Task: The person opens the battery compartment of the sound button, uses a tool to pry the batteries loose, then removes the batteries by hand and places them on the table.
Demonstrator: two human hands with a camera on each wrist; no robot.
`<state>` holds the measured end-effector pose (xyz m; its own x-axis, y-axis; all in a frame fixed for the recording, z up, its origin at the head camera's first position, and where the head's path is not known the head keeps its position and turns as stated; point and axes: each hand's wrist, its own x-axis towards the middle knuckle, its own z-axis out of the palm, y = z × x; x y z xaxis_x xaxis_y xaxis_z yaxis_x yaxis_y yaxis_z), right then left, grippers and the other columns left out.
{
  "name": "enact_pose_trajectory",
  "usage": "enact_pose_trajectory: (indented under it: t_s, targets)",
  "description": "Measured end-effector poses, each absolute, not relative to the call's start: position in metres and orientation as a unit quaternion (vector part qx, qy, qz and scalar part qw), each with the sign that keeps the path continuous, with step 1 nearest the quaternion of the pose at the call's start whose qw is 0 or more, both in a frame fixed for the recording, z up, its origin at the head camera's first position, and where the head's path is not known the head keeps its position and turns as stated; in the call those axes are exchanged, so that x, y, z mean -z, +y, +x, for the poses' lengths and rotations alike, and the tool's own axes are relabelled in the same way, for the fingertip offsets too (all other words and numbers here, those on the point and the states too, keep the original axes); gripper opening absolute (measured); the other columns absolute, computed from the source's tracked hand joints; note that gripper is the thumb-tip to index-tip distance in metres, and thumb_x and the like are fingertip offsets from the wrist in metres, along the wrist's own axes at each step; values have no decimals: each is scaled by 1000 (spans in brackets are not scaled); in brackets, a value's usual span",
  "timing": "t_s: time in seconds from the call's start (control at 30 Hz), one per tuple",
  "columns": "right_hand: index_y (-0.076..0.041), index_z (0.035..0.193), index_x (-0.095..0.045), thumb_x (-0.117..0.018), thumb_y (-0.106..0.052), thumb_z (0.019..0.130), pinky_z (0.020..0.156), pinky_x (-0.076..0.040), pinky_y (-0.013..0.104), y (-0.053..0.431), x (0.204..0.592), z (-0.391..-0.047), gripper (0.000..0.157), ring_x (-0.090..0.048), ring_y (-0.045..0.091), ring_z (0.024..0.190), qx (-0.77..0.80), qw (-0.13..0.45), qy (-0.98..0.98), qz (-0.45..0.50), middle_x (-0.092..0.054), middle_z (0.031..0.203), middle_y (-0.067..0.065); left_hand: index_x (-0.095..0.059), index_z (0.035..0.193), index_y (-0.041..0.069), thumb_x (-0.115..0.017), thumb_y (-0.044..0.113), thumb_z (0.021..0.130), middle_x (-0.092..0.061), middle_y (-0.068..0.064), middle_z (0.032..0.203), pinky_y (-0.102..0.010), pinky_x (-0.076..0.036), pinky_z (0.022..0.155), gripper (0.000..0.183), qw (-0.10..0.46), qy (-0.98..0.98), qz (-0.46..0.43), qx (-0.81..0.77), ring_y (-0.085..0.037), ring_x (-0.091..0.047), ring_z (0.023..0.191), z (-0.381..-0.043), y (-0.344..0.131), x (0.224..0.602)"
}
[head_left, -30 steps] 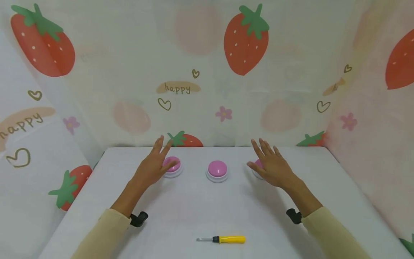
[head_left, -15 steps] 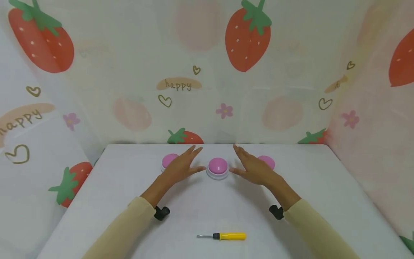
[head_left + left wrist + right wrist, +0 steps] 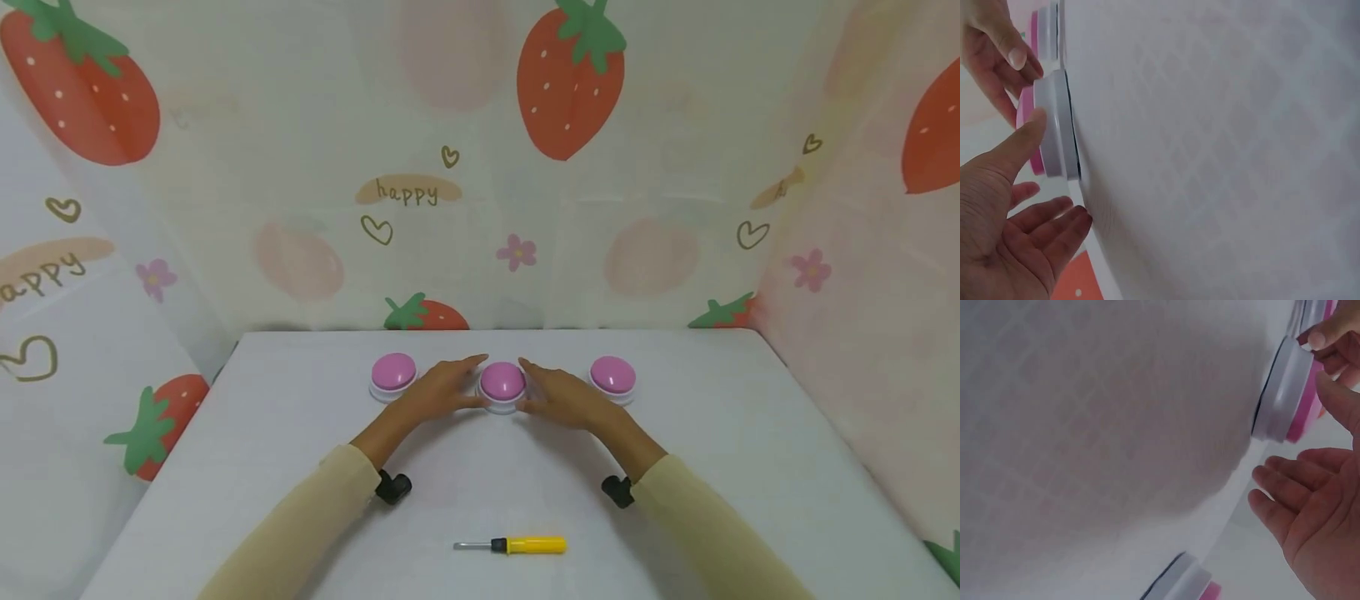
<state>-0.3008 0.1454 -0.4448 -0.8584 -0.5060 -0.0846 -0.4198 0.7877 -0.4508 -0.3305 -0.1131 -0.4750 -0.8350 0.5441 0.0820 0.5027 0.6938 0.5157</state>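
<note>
Three round push buttons with pink domes and white bases stand in a row near the back of the white table. My left hand point(image 3: 437, 392) and right hand point(image 3: 570, 398) flank the middle button point(image 3: 502, 381), fingers loosely bent toward its sides. In the left wrist view, the thumb of the left hand point(image 3: 1019, 231) overlaps the button's base point(image 3: 1057, 131), while its other fingers sit apart from it. The right wrist view shows the right hand point(image 3: 1316, 506) with its thumb close to the pink dome point(image 3: 1305, 415) and a gap between its fingers and the base.
The left button point(image 3: 393, 372) and right button point(image 3: 612, 375) stand just beyond each hand. A screwdriver point(image 3: 536, 545) with a yellow handle lies near the front of the table point(image 3: 712, 467). Behind rises a strawberry-print backdrop point(image 3: 480, 275), with side panels at left and right.
Both hands have come inward from above the outer buttons and lowered to either side of the middle button. The outer buttons are now uncovered; buttons and screwdriver stay in place.
</note>
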Motion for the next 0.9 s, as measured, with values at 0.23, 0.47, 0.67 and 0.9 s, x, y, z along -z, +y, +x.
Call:
enact_pose_trajectory:
  t_s: [0.23, 0.47, 0.67, 0.9]
  targets:
    - [-8, 160, -27, -69, -39, 97, 114, -40, 48, 140, 448, -303, 82, -41, 32, 144, 235, 120, 932, -248, -42, 157, 14, -46, 152, 6, -81, 28, 88, -55, -12, 147, -42, -43, 113, 76, 39, 914, 294, -275, -27, -51, 137, -332, -104, 474]
    - [-5, 160, -28, -70, -35, 97, 115, -40, 47, 139, 450, -304, 82, -43, 32, 143, 248, 118, 927, -254, -44, 155, 17, -51, 148, 5, -83, 24, 86, -59, -11, 143, -41, -45, 111, 72, 28, 916, 287, -279, -26, -54, 134, -334, -100, 478]
    - [-4, 158, -32, -77, -27, 92, 115, -40, 46, 138, 452, -303, 83, -46, 32, 141, 261, 106, 925, -257, -48, 153, 17, -53, 146, 4, -82, 22, 87, -61, -12, 141, -42, -45, 110, 68, 37, 908, 285, -305, -26, -56, 132, -331, -99, 479]
    - [-12, 159, -35, -80, -13, 89, 111, -44, 47, 137, 448, -297, 83, -49, 31, 138, 286, 81, 920, -254, -55, 147, 13, -53, 146, 3, -80, 24, 88, -60, -12, 142, -39, -46, 110, 66, 58, 894, 291, -335, -24, -56, 133, -325, -102, 477]
